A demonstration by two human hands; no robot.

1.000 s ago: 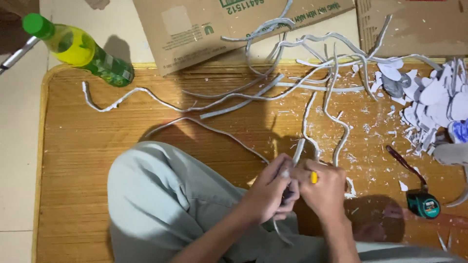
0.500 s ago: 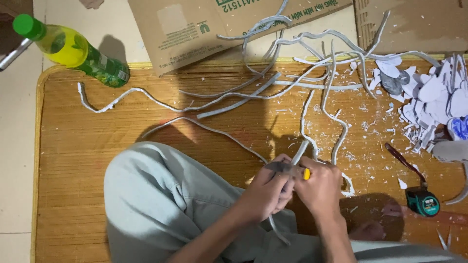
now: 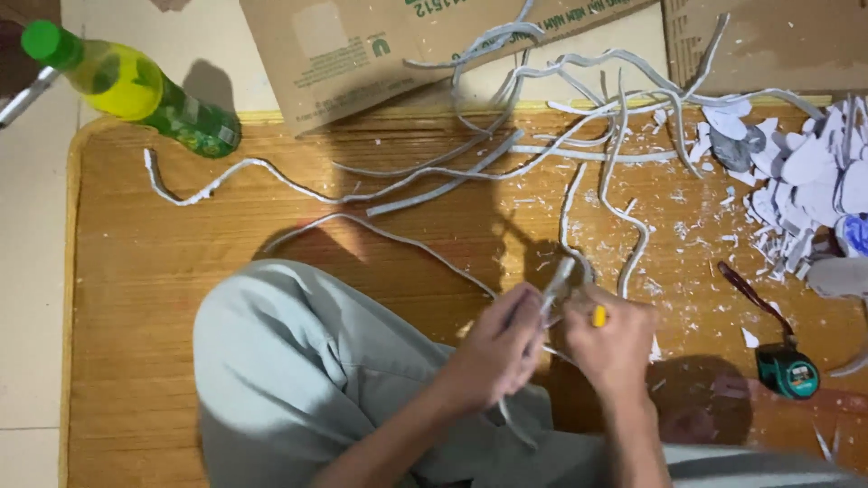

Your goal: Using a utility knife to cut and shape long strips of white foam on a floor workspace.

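Note:
I sit on a bamboo mat (image 3: pixel 145 298) with my knee in pale grey trousers (image 3: pixel 307 361) raised in front of me. My left hand (image 3: pixel 497 348) is closed on a thin grey-white strip (image 3: pixel 559 278) that runs up between both hands. My right hand (image 3: pixel 615 339) grips a small tool with a yellow end (image 3: pixel 599 316), held against the strip. A tail of the strip hangs down below my left hand.
Long grey-white strips (image 3: pixel 542 149) sprawl across the mat's far half. White cut-out pieces (image 3: pixel 805 176) pile at the right. A green tape measure (image 3: pixel 788 370) lies right of my hand. A yellow-green bottle (image 3: pixel 136 90) and flat cardboard (image 3: pixel 362 45) lie beyond the mat.
My hands have stayed together on the strip, working it with small motions. The view has shifted slightly. Nothing else has moved.

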